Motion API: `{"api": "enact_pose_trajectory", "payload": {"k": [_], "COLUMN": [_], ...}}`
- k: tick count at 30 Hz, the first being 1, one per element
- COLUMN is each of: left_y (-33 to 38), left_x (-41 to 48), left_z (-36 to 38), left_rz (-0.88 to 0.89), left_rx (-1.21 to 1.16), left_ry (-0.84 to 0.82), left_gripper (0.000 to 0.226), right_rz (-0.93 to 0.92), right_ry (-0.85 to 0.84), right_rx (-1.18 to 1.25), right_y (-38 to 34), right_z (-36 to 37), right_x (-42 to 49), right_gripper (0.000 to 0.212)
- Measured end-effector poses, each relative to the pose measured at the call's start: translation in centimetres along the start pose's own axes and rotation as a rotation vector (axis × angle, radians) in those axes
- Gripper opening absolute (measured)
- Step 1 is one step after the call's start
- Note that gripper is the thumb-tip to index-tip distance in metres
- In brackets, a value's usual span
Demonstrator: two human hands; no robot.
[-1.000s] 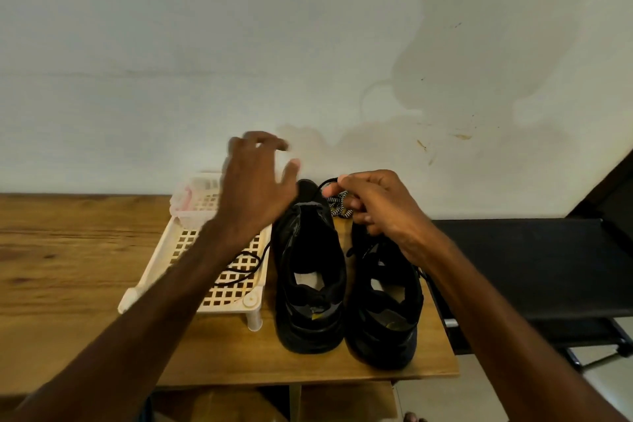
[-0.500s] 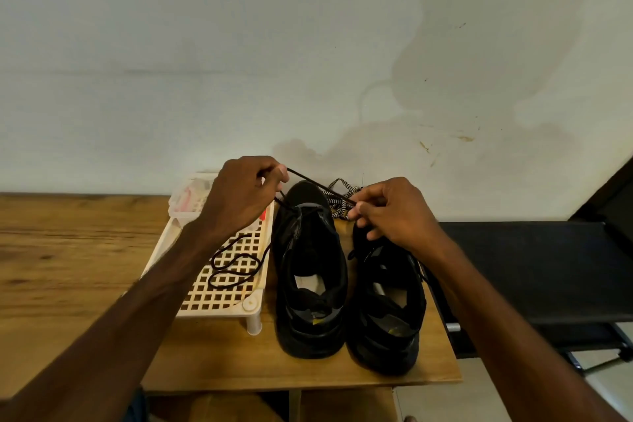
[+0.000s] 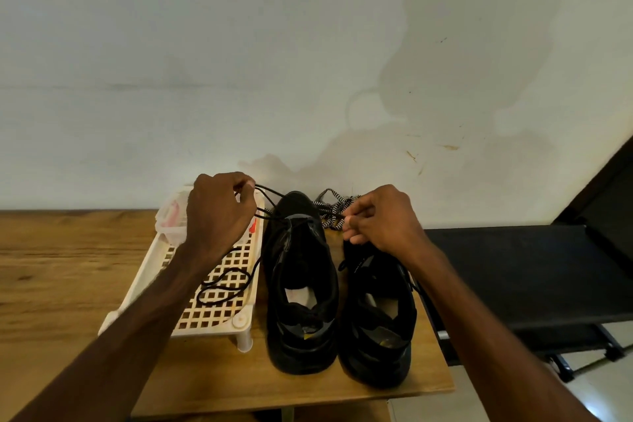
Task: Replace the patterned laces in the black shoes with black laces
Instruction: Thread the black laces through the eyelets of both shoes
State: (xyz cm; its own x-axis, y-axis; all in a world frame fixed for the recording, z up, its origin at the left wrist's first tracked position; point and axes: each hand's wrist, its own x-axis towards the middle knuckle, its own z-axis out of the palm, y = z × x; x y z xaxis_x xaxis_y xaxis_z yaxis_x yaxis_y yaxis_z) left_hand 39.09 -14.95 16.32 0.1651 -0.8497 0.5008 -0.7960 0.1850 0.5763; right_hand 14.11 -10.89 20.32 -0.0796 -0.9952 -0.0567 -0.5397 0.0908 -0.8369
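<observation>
The left grip (image 3: 219, 212) covers the far end of the white lattice rack (image 3: 205, 331) and most of a clear plastic item (image 3: 170, 216) with something red inside, too blurred to identify. Its curled fingers hide where the black lace (image 3: 222, 284) ends. The right grip (image 3: 380, 219) covers the toe of the right shoe (image 3: 380, 329) and part of the patterned laces (image 3: 334, 204). The left forearm (image 3: 113, 346) and right forearm (image 3: 507, 353) run off the bottom edge. The tabletop (image 3: 68, 257) is cut at the left, the black bench (image 3: 513, 267) at the right.
</observation>
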Motion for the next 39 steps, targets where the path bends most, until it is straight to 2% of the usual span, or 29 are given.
{"api": "enact_pose_trajectory", "payload": {"k": [3,5,9,13,19,25,27,30,31,35,39], "left_y": [0.9,2.4,4.6,4.7,4.8,4.4,4.3,3.8,3.5,3.2,3.5], "left_x": [-0.6,-1.2,-2.7,-2.9,-2.7,-2.4,-2.3,-2.2,-2.2,-2.2,-2.9], "left_z": [0.3,0.5,1.7,2.3,1.5,1.5,1.4,1.2,1.2,1.5,2.2], "left_rz": [0.011,0.119,0.370,0.413,0.366,0.362,0.313,0.166,0.112,-0.020,-0.057], "left_rx": [0.042,-0.014,-0.054,-0.038,-0.137,-0.049,-0.049,-0.068,-0.094,-0.174,-0.053], "left_ry": [0.030,-0.010,-0.163,-0.214,-0.200,-0.275,-0.274,-0.250,-0.245,-0.332,-0.351], "left_gripper": [0.037,0.041,0.029,0.024,0.016,0.007,0.003,0.005,0.005,0.011,0.002], "right_rz": [-0.001,-0.012,-0.076,-0.128,-0.140,-0.137,-0.182,-0.217,-0.207,-0.191,-0.199], "right_ry": [0.004,-0.003,-0.032,-0.035,-0.094,-0.062,-0.027,-0.072,-0.099,-0.089,-0.032], "right_rx": [-0.003,-0.009,-0.013,0.024,0.018,0.053,-0.053,-0.333,-0.381,-0.420,-0.412], "right_y": [-0.1,-0.1,-0.4,-0.5,-0.3,-0.2,0.0,0.5,0.7,1.1,0.8], "right_z": [0.0,0.2,0.9,1.3,1.4,2.5,2.9,3.7,4.1,5.2,5.3], "right_x": [0.0,0.0,-0.2,-0.1,0.0,0.0,0.1,-0.1,-0.1,0.2,0.1], "right_gripper": [0.008,0.011,0.015,0.013,0.010,0.010,0.013,0.040,0.043,0.037,0.026]}}
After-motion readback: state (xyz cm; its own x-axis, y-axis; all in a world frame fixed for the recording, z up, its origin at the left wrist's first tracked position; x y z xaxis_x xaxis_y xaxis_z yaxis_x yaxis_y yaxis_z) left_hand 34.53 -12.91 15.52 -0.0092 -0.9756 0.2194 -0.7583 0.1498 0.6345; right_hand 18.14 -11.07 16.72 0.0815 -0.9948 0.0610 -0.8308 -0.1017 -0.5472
